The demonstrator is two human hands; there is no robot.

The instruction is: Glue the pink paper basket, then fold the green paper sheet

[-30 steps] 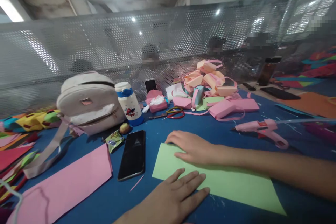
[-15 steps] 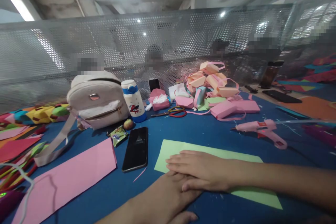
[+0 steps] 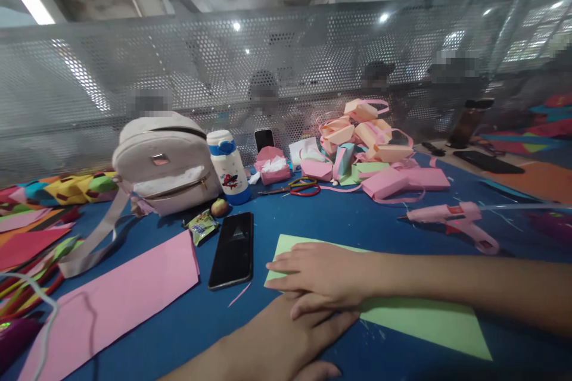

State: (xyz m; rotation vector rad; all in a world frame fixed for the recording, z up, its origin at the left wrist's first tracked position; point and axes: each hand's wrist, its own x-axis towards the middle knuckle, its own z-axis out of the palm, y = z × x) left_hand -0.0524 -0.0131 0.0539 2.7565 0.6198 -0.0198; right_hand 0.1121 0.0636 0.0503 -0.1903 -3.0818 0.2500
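Note:
A sheet of light green paper [image 3: 415, 321] lies on the blue tabletop in front of me. My right hand [image 3: 322, 274] rests flat across its left part, fingers stretched out to the left. Just below, my left hand [image 3: 290, 333] has its fingers outstretched at the sheet's near edge, with the fingertips partly under my right hand. Neither hand grips anything. Left of the hands lie a black phone [image 3: 231, 251] and a thin pink paper strip [image 3: 239, 295].
Pink paper [image 3: 120, 297] and a white backpack [image 3: 167, 166] are on the left. Behind stand a bottle [image 3: 230, 169], scissors [image 3: 299, 187] and a heap of folded paper boxes [image 3: 379, 137]. A pink glue gun [image 3: 456, 217] lies right. A perforated metal screen [image 3: 304, 47] closes the back.
My right hand has slid a little to the left over the green paper. My left hand's fingers have spread slightly along the near edge. The view has shifted slightly.

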